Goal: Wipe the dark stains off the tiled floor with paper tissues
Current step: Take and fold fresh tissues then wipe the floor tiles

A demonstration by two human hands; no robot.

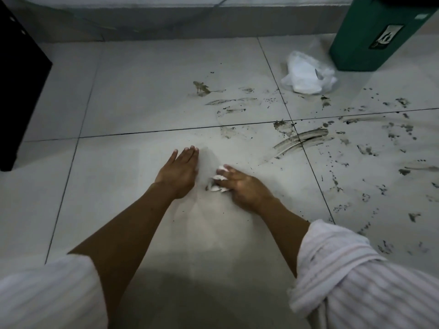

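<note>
White ribbed sleeves [356, 276] at the bottom corners, pushed up from both forearms, bare arms reaching forward over a pale tiled floor [133, 110]. Left hand [178, 172] flat on the tile, palm down, fingers straight and together, holding nothing. Right hand [242, 186] just beside it, fingers curled round a crumpled white tissue [217, 182] — pressed against the floor, wad poking out on the side nearest the left hand, a dark smudge at its lower edge.

Dark stains [301, 140] spread across the tiles ahead and to the right of the hands: long curved smears near the crossing of the grout lines, shorter streaks farther back, specks and blotches scattered thickly along the right side. Tile under and around the hands mostly pale, only a few small specks.

Farther back on the right, a clear plastic bag [308, 74] with white tissues inside, lying on the floor just beside a green bin [370, 32] in the top right corner — label on the bin too blurred to read. Black object [19, 91] along the left edge, standing on the floor. Grey ledge [154, 17] across the top.
</note>
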